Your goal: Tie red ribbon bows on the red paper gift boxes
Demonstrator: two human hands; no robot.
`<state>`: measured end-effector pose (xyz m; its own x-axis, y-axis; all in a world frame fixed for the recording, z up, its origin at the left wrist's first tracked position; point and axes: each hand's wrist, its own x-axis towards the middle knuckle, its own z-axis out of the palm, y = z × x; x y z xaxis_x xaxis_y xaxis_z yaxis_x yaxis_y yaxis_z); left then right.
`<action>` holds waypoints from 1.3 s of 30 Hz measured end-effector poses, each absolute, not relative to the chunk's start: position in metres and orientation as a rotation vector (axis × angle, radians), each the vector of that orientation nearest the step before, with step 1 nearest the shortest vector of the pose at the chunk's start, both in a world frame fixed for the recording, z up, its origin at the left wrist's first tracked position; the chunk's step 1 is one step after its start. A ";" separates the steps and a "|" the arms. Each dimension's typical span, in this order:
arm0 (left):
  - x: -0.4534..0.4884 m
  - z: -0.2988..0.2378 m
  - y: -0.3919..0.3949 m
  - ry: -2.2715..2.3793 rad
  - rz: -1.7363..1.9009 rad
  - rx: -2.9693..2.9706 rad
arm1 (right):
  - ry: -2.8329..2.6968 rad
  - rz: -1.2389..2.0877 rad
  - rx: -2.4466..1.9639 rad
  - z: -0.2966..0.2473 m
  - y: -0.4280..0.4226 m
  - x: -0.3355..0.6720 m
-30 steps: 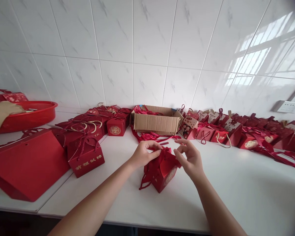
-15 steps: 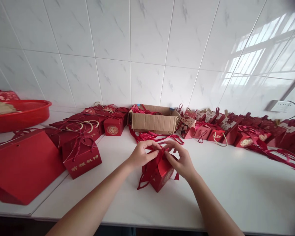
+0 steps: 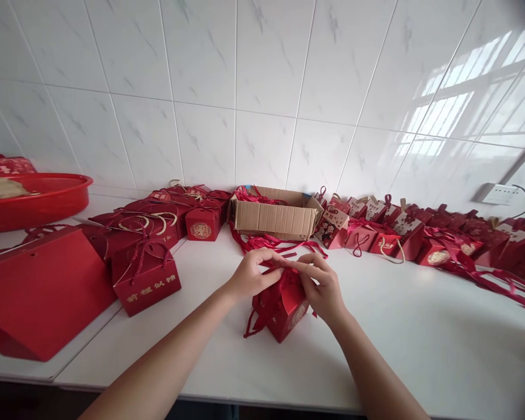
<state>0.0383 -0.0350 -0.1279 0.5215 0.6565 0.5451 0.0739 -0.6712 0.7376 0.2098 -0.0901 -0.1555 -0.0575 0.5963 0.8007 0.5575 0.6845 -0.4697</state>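
Note:
A small red gift box (image 3: 283,322) with a gold print stands on the white table in front of me. Red ribbon (image 3: 269,303) is gathered at its top and hangs down its side, beside a twisted red cord. My left hand (image 3: 254,275) pinches the ribbon at the top of the box from the left. From the right, my right hand (image 3: 321,286) has its thumb and fingers closed on the ribbon at the same spot. The fingertips of both hands meet there and hide the knot or bow between them.
Behind the box lies a cardboard box (image 3: 275,220) holding red ribbon, with loose ribbon before it. Red gift boxes (image 3: 146,280) stand at left, near a red basin (image 3: 61,198). More boxes (image 3: 406,233) line the tiled wall at right, below a power socket (image 3: 499,193).
My right fingers have shifted left and closed in against the left fingertips at the top of the box. The gift box stays in place.

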 end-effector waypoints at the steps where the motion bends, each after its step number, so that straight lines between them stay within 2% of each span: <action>1: 0.038 -0.128 -0.034 0.592 1.136 2.119 | -1.720 0.005 -0.935 -0.156 -0.090 0.211; 5: 0.036 -0.127 -0.032 0.592 1.147 2.176 | -1.756 -0.084 -0.949 -0.158 -0.088 0.214; 14: 0.029 -0.123 -0.026 0.690 1.196 2.240 | -1.816 -0.042 -1.029 -0.162 -0.089 0.212; 22: 0.028 -0.124 -0.024 0.692 0.991 2.287 | -1.772 0.018 -0.999 -0.162 -0.090 0.211; 31: 0.031 -0.126 -0.029 0.590 0.976 2.287 | -1.781 0.041 -0.972 -0.164 -0.089 0.210; 39: 0.031 -0.134 -0.024 0.689 0.862 2.293 | -1.783 0.067 -0.956 -0.165 -0.088 0.210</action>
